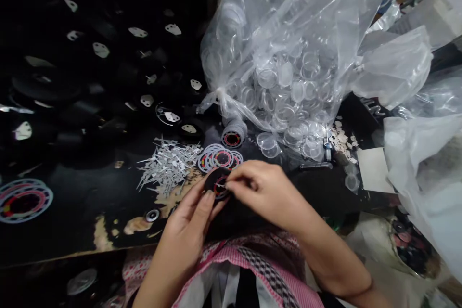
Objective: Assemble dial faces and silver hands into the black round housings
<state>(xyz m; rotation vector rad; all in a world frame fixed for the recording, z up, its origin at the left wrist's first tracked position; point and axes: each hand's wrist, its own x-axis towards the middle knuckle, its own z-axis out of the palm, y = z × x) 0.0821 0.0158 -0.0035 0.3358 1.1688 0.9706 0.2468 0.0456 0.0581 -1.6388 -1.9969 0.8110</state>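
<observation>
My left hand (191,219) holds a small round black dial (217,184) with red and coloured markings, gripping it from below. My right hand (263,190) is pinched at the dial's centre on a thin white needle too small to see clearly. Just beyond the dial lie several printed dial discs (220,158) and a stack of them (234,135). A heap of white needles (168,166) lies to the left of my hands.
A big clear plastic bag (288,57) full of transparent round covers stands behind the dials, with loose covers (269,144) in front. Black housings with white tabs (101,50) fill the dark left side. A large dial (23,199) lies far left. More bags sit at right (422,163).
</observation>
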